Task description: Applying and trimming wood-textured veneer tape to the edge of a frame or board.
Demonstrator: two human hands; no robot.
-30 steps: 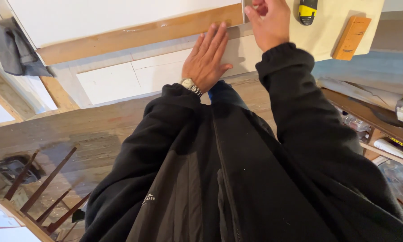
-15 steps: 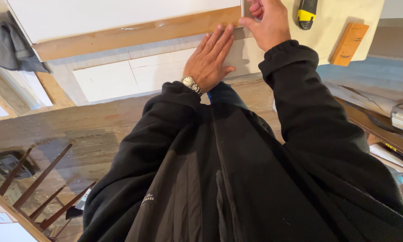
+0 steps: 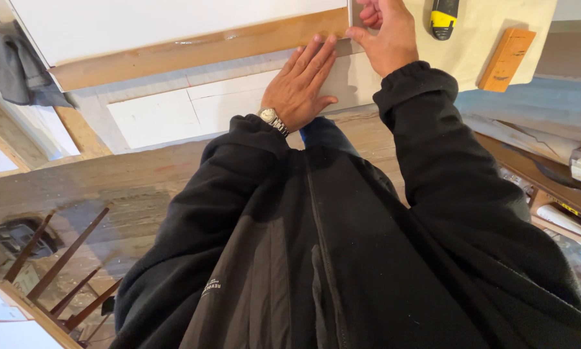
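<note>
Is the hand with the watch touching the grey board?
Touching. The head view shows the left hand lying flat, fingers spread, pressed on the grey board.

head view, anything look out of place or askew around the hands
Nothing stands out. The left hand lies flat on a grey panel, and the right hand grips its top edge beside a wooden strip. A yellow and black tool and a wooden block lie on the pale board, neither tipped nor damaged.

Right hand (image 3: 386, 32) fingertips cut by top edge; grip unclear; yellow tool (image 3: 443, 17) cropped
</note>
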